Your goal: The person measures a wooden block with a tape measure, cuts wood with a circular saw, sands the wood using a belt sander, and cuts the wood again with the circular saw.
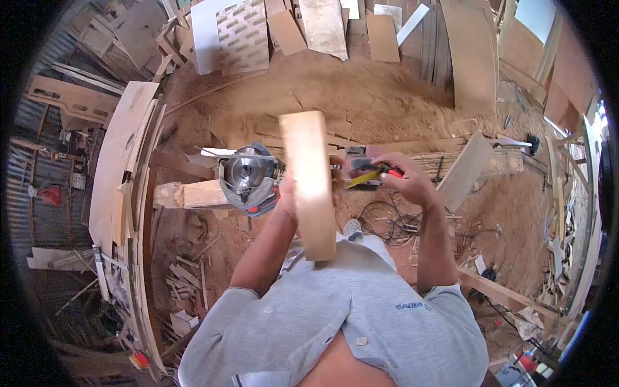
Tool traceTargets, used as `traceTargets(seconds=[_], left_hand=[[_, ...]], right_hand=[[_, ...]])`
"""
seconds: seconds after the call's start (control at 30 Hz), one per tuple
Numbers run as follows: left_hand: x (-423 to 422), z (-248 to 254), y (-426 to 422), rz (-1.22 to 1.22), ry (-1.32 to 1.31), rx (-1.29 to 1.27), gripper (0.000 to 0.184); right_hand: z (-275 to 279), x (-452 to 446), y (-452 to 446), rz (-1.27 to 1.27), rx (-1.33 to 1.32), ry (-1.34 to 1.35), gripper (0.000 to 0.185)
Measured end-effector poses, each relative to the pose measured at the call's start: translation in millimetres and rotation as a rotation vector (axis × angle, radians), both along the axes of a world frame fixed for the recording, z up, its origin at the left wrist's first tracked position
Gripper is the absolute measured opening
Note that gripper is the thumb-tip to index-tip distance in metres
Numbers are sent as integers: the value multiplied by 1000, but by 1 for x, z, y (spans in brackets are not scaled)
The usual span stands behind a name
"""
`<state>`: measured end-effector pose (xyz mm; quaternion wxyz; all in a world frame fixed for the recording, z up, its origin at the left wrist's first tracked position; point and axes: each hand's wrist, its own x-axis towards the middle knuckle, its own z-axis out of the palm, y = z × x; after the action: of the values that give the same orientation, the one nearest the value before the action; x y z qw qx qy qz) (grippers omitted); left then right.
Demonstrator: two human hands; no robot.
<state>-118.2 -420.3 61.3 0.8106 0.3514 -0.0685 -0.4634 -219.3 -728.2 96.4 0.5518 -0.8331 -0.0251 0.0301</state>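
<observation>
A pale wooden board [308, 187] stands upright close in front of me. My left hand [287, 198] grips it from behind, mostly hidden by the board, with fingertips showing past its right edge. My right hand [412, 184] is closed on a tape measure [393, 171] with red and black parts. Its short yellow blade points left toward the board. Left of the board, a circular saw [246, 173] rests on a timber beam [205, 193] with its round blade showing. Behind the tape lies another power tool [358, 161], partly covered.
A loose plank [465, 171] leans across the bench at right. Black cables [387, 219] coil on the dirt floor below. Stacked boards [122, 168] stand at left, and sheets [242, 35] lie along the back. Wood offcuts [186, 277] litter the lower left.
</observation>
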Motion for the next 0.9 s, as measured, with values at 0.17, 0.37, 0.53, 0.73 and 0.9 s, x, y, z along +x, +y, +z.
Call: traceTargets(seconds=[0.17,0.37,0.53,0.73,0.9], left_hand=[[-3,35,16,-54,139,-655,92],[8,12,33,234,78,-158,96],[-8,30,15,362,34,84,110],[-2,10,31,304,-73,38,110],[2,-2,35,183,-72,-131,97]], right_hand=[[-5,-26,-27,-360,-210,-15,23],[87,-23,38,-402,-291,-321,23],[95,-16,62,-336,-378,-405,22],[78,-22,52,-381,-418,-395,22],[80,-22,51,-384,-417,-397,23]])
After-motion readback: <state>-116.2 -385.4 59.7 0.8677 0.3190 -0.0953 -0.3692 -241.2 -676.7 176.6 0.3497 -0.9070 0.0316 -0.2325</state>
